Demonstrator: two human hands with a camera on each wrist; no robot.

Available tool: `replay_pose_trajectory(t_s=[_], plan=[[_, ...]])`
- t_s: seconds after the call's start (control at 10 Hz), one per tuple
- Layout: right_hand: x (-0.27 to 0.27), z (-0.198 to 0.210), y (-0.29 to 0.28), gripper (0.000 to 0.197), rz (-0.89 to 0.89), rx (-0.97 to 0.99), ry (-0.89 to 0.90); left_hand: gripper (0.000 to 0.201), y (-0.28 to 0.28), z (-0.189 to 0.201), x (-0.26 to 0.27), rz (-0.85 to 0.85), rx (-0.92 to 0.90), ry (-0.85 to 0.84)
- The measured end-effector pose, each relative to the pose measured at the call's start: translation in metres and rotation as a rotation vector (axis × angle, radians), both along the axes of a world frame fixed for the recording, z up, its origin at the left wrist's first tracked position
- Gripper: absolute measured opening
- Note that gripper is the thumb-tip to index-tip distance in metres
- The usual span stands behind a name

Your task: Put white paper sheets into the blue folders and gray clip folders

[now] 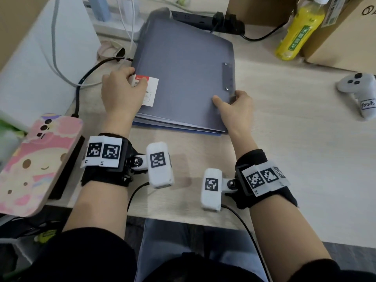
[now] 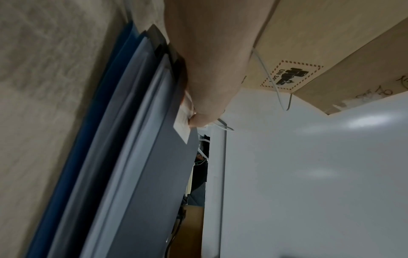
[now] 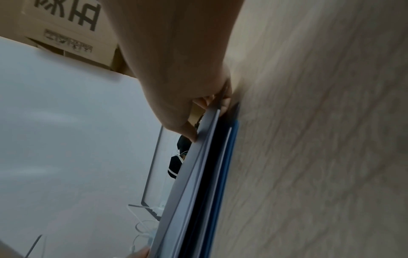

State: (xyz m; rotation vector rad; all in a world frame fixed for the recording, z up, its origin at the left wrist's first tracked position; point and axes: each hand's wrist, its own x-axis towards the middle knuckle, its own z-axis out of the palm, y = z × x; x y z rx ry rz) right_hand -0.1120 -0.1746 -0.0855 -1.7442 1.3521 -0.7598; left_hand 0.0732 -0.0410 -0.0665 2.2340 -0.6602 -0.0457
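A stack of folders lies on the wooden desk, with a gray clip folder (image 1: 183, 74) on top and a blue folder (image 1: 175, 130) showing at the bottom edge. My left hand (image 1: 135, 77) grips the gray folder's left edge, thumb on its red-and-white label (image 1: 151, 90). My right hand (image 1: 227, 97) pinches the right edge just below the metal clip strip (image 1: 228, 76), thumb on top. The left wrist view shows the left hand (image 2: 198, 108) on the gray cover (image 2: 154, 183) above the blue folder (image 2: 88, 139). In the right wrist view, the right hand (image 3: 205, 111) holds the gray cover (image 3: 187, 183); white sheet edges (image 3: 208, 153) lie inside.
A pink-cased phone (image 1: 38, 159) lies at the near left. A white box (image 1: 40, 58) and cables are on the left, and a power strip (image 1: 203, 19) sits behind the stack. A yellow bottle (image 1: 299, 29), a cardboard box (image 1: 345, 37) and a white controller (image 1: 358, 90) stand on the right.
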Motion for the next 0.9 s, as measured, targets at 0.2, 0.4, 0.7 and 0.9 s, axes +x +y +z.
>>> replay_pose_trajectory(t_s=[0.2,0.4,0.7,0.9], plan=[[-0.004,0.010,0.002,0.057,0.066,-0.061,0.295,0.038,-0.002,-0.003,0.005,-0.039,0.060,-0.046],[-0.005,0.018,0.001,0.065,0.113,-0.036,0.333,0.020,-0.002,0.006,0.003,-0.075,0.136,-0.059],[-0.015,0.023,0.001,0.047,0.205,0.003,0.309,0.034,-0.003,0.015,-0.029,0.031,0.202,-0.097],[-0.040,0.035,0.004,0.027,0.246,0.074,0.181,0.050,-0.008,0.021,-0.062,-0.016,0.257,-0.146]])
